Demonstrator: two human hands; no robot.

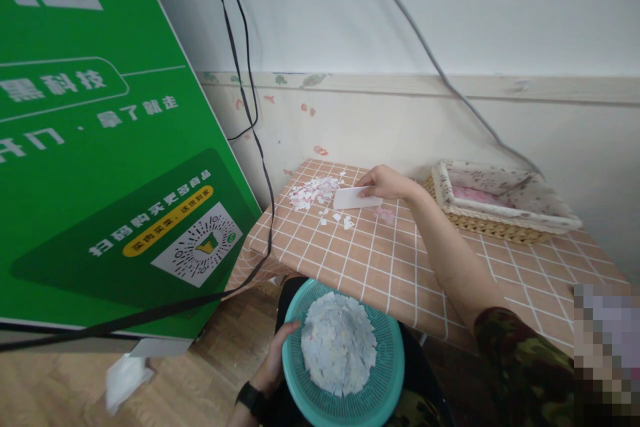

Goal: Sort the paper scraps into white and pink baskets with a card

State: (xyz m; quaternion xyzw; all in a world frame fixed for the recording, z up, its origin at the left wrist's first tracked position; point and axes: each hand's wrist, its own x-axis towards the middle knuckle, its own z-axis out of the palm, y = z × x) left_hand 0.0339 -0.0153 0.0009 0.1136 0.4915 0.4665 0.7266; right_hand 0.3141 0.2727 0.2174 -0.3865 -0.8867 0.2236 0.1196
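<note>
My right hand (385,183) reaches over the table and is closed on a flat white card (353,198), whose edge is down near the tabletop. Just left of the card lies a pile of small white and pink paper scraps (313,192), with several loose bits in front of it. My left hand (280,352), with a black band on the wrist, grips the left rim of a teal plastic basket (395,360) held at my lap below the table edge. Heaped inside it is a mound of pale torn paper pieces (340,343).
The table wears a brown checked cloth (390,273). A lined wicker basket (505,213) stands at its back right, against the wall. A big green sign panel (125,167) rises on the left, with a black cable (260,153) hanging before it. A white plastic bag (127,380) lies on the floor.
</note>
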